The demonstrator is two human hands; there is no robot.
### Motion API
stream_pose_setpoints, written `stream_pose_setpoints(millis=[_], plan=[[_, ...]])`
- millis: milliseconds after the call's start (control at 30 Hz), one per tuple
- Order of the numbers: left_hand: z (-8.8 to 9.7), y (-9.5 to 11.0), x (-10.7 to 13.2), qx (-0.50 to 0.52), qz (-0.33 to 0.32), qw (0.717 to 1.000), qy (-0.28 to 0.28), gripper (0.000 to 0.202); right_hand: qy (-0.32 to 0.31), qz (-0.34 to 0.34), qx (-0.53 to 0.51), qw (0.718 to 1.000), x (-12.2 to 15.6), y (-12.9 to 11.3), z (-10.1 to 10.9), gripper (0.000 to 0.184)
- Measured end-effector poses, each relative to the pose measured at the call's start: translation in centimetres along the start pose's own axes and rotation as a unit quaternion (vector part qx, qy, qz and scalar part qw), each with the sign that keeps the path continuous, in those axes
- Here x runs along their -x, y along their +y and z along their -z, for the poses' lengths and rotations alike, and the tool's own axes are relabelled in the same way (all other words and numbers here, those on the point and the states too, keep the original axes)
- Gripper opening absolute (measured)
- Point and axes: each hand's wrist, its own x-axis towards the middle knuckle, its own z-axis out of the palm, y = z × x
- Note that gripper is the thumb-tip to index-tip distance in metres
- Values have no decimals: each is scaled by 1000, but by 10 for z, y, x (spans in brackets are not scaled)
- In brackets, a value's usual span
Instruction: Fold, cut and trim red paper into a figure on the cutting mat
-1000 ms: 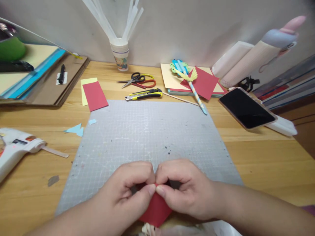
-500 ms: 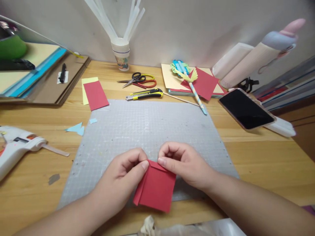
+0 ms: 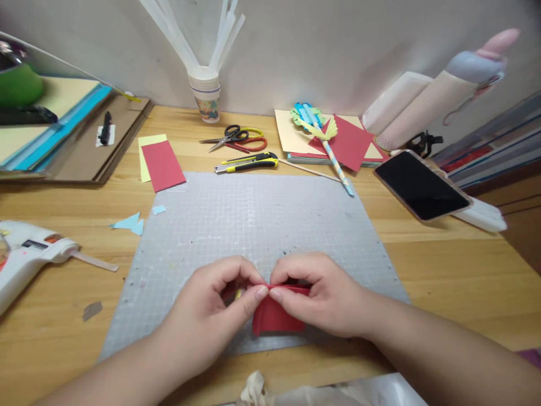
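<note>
A folded piece of red paper stands over the near edge of the grey cutting mat. My left hand pinches its top edge from the left, thumb and fingers closed on it. Just to the right, my right hand pinches the same edge, and the two thumbs nearly touch. The fingers hide most of the paper's upper part, and a trace of yellow shows under my left fingers.
A white glue gun lies at the left. Scissors and a yellow utility knife sit behind the mat. Red and yellow paper pieces lie at its far left corner. A phone leans at the right, and a cup of glue sticks stands by the wall.
Half a second ago the red paper lay flatter and showed a larger face. Now it is folded or tipped up smaller, and both hands have closed in on its top edge.
</note>
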Motion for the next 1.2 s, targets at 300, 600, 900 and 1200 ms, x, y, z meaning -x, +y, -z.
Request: stream_pose_setpoints(millis=[300, 600, 900, 1200], plan=[[7, 2, 3, -91, -3, 983, -158, 32, -112, -100, -150, 977, 0, 3, 0, 10], [7, 2, -1, -51, -2, 997, -62, 33, -11, -137, -235, 962, -3, 9, -1, 21], [19, -6, -10, 275, 20, 955, 112, 32, 70, -106, -412, 902, -5, 18, 0, 33], [12, -6, -14, 370, 54, 924, 78, 37, 12, -144, -481, 864, -1, 9, 1, 23]])
